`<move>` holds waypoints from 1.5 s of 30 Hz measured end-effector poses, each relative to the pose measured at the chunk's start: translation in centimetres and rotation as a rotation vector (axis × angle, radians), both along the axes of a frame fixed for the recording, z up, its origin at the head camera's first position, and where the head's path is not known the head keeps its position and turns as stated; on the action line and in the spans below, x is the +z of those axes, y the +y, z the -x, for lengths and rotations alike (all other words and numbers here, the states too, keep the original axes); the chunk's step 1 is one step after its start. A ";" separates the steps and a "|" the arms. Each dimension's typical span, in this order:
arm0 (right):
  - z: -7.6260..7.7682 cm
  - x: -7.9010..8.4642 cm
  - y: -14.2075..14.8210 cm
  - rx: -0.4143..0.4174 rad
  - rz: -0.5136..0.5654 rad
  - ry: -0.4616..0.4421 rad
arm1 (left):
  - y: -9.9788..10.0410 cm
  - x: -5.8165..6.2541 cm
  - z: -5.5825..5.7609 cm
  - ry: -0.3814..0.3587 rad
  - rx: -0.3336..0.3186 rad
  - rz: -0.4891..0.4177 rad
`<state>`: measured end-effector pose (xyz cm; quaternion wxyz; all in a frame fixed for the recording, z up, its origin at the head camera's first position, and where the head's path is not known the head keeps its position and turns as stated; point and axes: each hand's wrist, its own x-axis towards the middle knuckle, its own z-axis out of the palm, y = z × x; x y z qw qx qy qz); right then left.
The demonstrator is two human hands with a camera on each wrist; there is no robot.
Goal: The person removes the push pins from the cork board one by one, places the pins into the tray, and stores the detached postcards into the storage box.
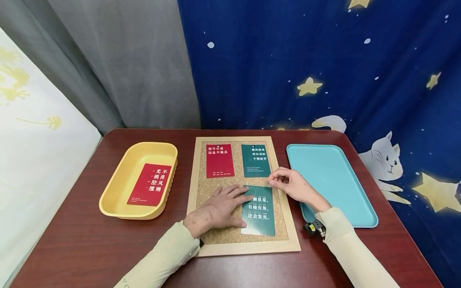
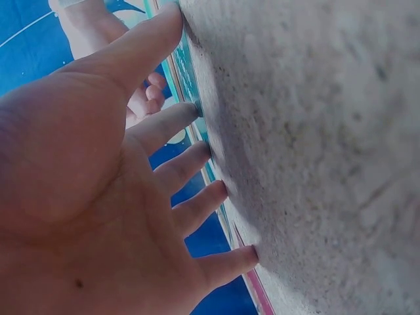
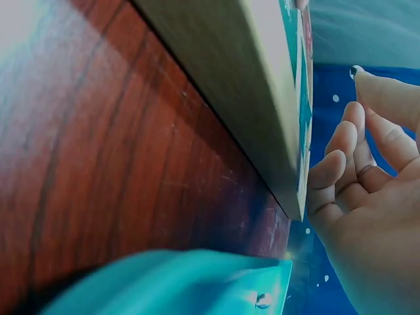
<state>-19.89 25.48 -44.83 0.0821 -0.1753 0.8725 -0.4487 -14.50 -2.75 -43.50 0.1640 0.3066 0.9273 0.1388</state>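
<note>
A green card (image 1: 260, 224) with white writing lies on the lower right of the cork board (image 1: 216, 236). My left hand (image 1: 221, 208) spreads over the cork, its fingertips and thumb pressing at the card's left edge. In the left wrist view the left fingers (image 2: 187, 167) stand splayed, tips down on the surface. My right hand (image 1: 293, 186) is by the card's upper right corner, pinching a small shiny thumbtack (image 3: 355, 71) between thumb and index finger. Above, a red card (image 1: 219, 164) and a smaller green card (image 1: 255, 164) each carry a dark tack at the top.
A yellow bin (image 1: 113, 196) with another red card (image 1: 151, 185) in it stands left of the board. To the right is a blue tray (image 1: 331, 180), and a shiny tack (image 3: 264, 300) shows in it in the right wrist view. Curtains hang behind the brown table (image 1: 79, 236).
</note>
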 end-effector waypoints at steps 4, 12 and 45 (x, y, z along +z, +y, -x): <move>-0.2 0.2 0.5 -0.017 0.018 0.002 | 0.1 0.0 0.0 0.002 -0.006 0.003; -0.6 0.2 1.3 -0.056 -0.005 0.026 | 0.2 -0.1 -0.2 -0.014 -0.012 -0.006; -0.2 0.1 3.6 -0.247 -0.088 0.076 | -0.2 -0.3 -0.1 0.000 -0.010 -0.041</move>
